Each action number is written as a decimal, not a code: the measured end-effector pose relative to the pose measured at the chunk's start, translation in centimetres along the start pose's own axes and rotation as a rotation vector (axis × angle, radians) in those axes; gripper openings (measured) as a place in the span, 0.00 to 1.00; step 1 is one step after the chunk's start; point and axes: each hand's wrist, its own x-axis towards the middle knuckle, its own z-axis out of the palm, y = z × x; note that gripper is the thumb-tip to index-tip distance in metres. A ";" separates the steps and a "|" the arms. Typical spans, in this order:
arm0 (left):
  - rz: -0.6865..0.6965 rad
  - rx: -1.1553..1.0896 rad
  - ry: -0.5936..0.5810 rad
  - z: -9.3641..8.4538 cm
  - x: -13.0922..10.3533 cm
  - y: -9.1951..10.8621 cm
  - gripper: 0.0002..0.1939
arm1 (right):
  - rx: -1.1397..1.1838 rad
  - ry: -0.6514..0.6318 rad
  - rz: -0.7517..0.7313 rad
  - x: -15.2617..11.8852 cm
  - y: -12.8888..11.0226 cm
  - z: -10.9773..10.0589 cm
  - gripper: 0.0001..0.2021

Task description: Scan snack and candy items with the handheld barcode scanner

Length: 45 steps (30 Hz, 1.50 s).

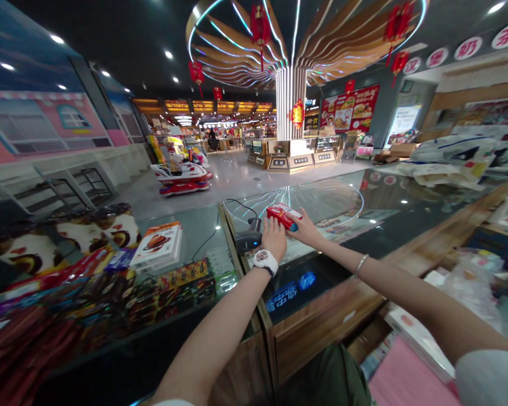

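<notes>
A small red box with a white top label and a blue end (pixel 283 216) is just above the glass counter (pixel 322 206). My right hand (pixel 305 230) grips its right end between thumb and fingers. At its left side is my left hand (pixel 274 237), fingers spread and their tips close to the box; whether they press on it is hard to tell. A black barcode scanner (pixel 249 239) with a blue light stands directly left of my left hand, its cable running back over the glass.
White boxes with an orange picture (pixel 158 243) lie on the left counter among many packaged snacks (pixel 110 282). Plastic bags (pixel 449 158) cover the counter's far right. A red and white kiddie ride (pixel 182 175) stands on the floor beyond.
</notes>
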 end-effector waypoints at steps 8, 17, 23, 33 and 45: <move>0.071 -0.048 -0.012 -0.9 -0.4 0.6 0.27 | 0.099 0.101 0.177 -0.8 0.7 -1.3 0.36; 0.072 -0.102 -0.053 -0.6 -0.3 0.5 0.29 | 0.108 0.118 0.166 -0.6 0.8 -1.5 0.34; 0.042 -0.110 -0.048 -0.6 -0.3 0.4 0.30 | 0.067 0.110 0.170 -0.6 0.5 -2.2 0.34; -0.005 -0.146 0.071 -4.6 -1.3 -0.9 0.33 | 0.143 0.249 0.019 -0.6 -1.5 -3.7 0.34; -0.024 0.023 0.271 -8.4 -6.3 -10.3 0.31 | 0.324 0.297 -0.166 1.8 -13.8 -3.3 0.37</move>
